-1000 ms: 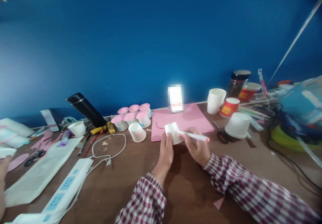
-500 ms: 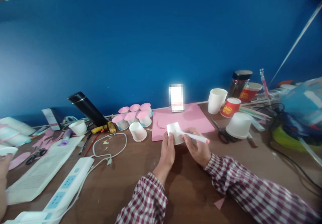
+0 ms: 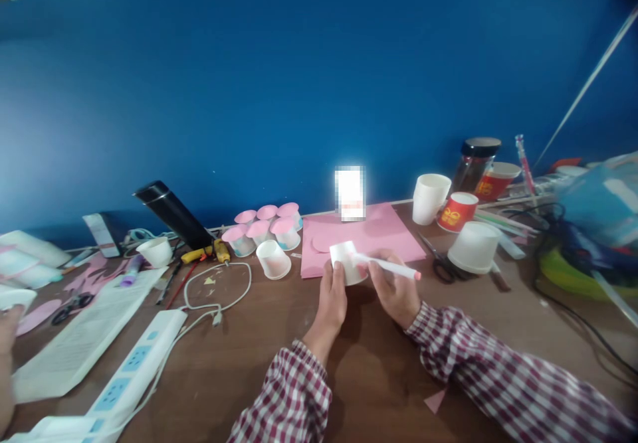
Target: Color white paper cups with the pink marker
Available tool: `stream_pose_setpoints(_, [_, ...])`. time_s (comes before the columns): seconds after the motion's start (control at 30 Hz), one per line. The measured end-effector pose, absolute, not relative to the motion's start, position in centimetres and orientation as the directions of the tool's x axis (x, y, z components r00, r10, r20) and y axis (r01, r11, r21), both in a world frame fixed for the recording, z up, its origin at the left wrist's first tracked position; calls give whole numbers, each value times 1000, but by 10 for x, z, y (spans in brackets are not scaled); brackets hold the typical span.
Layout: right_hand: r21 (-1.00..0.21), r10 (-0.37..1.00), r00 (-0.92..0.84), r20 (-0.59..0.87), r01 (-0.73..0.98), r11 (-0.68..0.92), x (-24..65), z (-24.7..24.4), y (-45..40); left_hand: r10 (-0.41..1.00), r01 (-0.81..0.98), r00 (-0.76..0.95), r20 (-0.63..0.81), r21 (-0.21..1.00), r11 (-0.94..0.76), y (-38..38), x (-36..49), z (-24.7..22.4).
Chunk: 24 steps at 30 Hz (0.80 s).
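Note:
My left hand (image 3: 333, 300) grips a white paper cup (image 3: 343, 257) by its side, low over the front edge of the pink paper sheets (image 3: 379, 230). Some pink marks show on the cup's side. In my right hand (image 3: 396, 293) is a white marker (image 3: 391, 267) with a pink end pointing right; its other end is at the cup's side. Left of the sheets stands a white cup (image 3: 274, 260), and behind it are several cups with pink tops (image 3: 260, 232).
Scissors (image 3: 441, 264), an upturned white cup (image 3: 473, 248) and a red cup (image 3: 457, 212) lie to the right. On the left are a power strip (image 3: 124, 370), a cable, a black bottle (image 3: 174, 214) and another person's hand (image 3: 7, 337) at the edge.
My right hand and the marker have shifted slightly to the right. My left hand still holds the cup in nearly the same place.

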State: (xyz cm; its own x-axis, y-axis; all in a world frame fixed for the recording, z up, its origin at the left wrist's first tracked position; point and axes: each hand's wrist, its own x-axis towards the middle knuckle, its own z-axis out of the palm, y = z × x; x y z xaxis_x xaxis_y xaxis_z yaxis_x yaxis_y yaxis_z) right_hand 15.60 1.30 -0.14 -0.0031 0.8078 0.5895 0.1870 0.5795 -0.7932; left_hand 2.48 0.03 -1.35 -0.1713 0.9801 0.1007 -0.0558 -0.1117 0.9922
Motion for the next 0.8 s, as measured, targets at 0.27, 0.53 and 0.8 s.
stream_pose_setpoints(0.27, [-795,816,-34,577,205,570,155,0,13,978,-55,-200,54,996,-67,-2,25,-15])
stream_pose_setpoints(0.53, [-783,809,-55,586,221,582,156,0,10,972,-28,-214,93,994,-101,-2,23,-11])
stream_pose_setpoints(0.8, [-751,802,-78,593,305,585,155,-1,9,969,-97,-232,87,989,-112,-1,24,-15])
